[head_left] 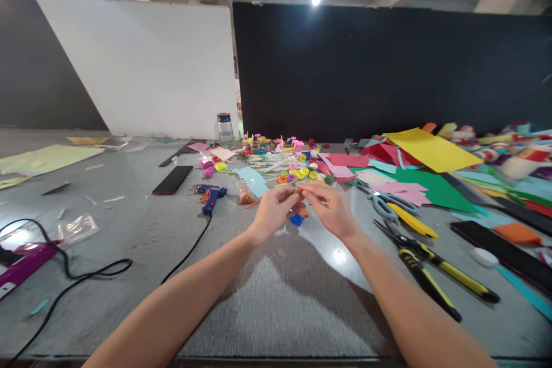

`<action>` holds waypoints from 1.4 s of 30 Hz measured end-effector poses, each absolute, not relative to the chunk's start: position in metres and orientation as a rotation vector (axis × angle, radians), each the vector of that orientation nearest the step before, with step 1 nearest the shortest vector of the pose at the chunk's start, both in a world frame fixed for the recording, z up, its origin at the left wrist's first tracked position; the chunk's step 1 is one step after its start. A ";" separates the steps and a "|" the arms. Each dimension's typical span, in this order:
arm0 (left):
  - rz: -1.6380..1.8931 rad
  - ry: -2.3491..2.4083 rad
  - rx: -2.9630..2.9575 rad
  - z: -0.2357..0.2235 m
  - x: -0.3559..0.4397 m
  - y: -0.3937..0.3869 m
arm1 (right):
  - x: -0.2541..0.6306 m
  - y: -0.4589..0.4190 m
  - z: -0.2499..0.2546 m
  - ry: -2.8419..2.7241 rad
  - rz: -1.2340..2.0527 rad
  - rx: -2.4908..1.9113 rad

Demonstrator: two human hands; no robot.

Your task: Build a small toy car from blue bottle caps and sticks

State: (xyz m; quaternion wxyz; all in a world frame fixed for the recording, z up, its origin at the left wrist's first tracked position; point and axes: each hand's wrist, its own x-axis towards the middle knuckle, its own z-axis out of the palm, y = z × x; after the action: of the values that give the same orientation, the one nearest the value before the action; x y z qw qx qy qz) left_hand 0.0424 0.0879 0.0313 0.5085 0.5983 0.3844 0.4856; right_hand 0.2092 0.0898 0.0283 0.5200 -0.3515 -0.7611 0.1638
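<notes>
Forearms come in from the bottom edge, both hands meeting over the grey table (276, 299) just past its middle. Left hand (272, 211) and right hand (331, 207) are both pinched shut on one small orange piece (301, 190) held between the fingertips, lifted a little off the surface; too blurred to tell what it is or which hand carries the load. Blue cap (296, 219) lies on the table just under the hands, apart from them. Progress, judging by layout only: the piece looks mid-handling, nothing finished is visible near the hands, and the pile of coloured caps (297, 171) just beyond them looks unsorted, so most of the work seems left. Count: one blue glue gun (212, 196) left of the hands, its black cord trailing toward the near edge; one black phone (173, 179) further left; one clear jar (225, 127) at the back; one pair of grey-handled scissors (383, 202) right of the hands; two yellow-and-black tools (435, 267) nearer on the right, type unclear. Coloured paper sheets (431, 152) stacked far right, too many and too overlapped to count; caps likewise.
</notes>
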 end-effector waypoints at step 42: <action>1.141 0.925 1.327 0.038 0.046 0.079 | 0.208 0.092 0.027 -1.554 0.666 -0.997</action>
State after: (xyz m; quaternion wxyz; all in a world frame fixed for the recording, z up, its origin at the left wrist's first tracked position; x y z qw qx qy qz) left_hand 0.0456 0.0787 0.0376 0.5486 0.5605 0.3906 0.4819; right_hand 0.2081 0.0922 0.0265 0.5559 -0.4221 -0.6582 0.2822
